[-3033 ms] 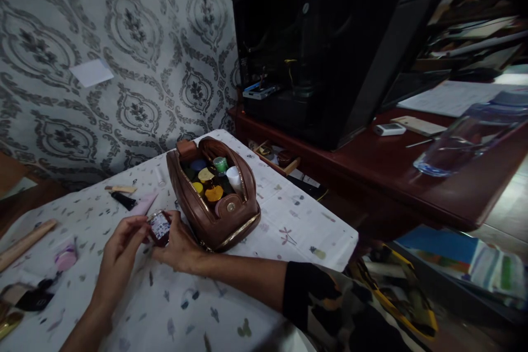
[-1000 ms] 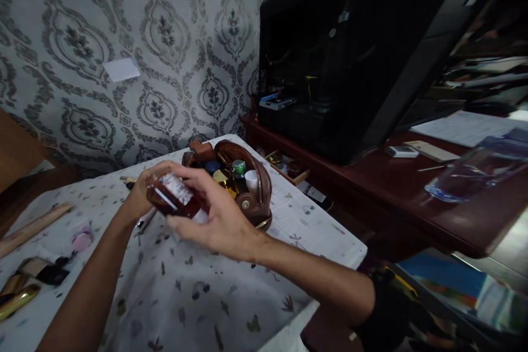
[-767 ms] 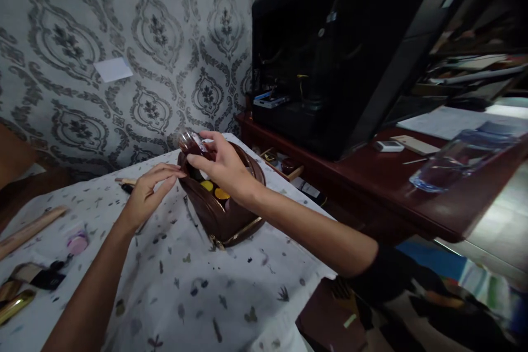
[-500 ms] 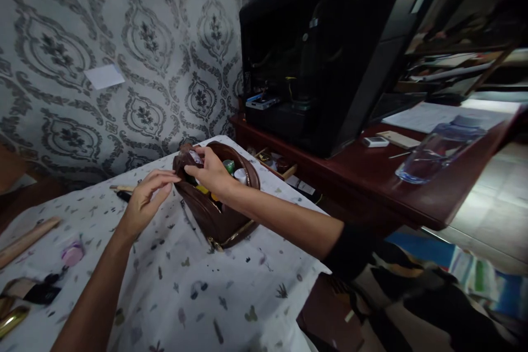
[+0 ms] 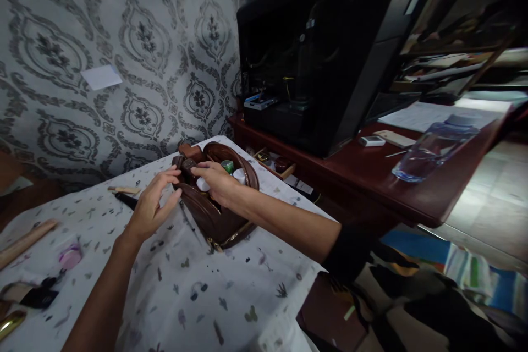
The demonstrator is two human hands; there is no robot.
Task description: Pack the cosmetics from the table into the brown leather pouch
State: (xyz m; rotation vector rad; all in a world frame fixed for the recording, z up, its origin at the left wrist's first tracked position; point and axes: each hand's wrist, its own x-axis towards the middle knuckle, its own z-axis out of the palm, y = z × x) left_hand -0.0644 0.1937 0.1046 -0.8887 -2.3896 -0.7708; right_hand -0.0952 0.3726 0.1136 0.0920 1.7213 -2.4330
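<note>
A brown leather zip bag point(image 5: 202, 214) stands unzipped on the table, its gold zipper hanging at the front. My right hand point(image 5: 220, 182) reaches into its mouth, fingers bent together at a dark brown item point(image 5: 188, 169); what exactly they grip is partly hidden. A white rounded item point(image 5: 202, 184) shows beneath that hand. Beside it in the bag are a green-topped container point(image 5: 227, 165) and a white cap point(image 5: 240, 176). My left hand point(image 5: 154, 203) is at the bag's left rim, thumb and fingers apart, fingertips touching or very near the leather.
A wooden stick point(image 5: 124, 190) and a black item point(image 5: 126, 199) lie left of the bag. Nearer left are a rolling-pin-like wooden rod point(image 5: 27, 242), a pink-capped container point(image 5: 70, 256) and a gold item point(image 5: 11, 324). A clear bottle point(image 5: 433, 148) lies on the dark red desk point(image 5: 416, 198).
My right hand has lowered slightly into the bag, and the dark crinkled thing it held now sits lower. A white item shows under it. My left thumb has spread away from its fingers.
</note>
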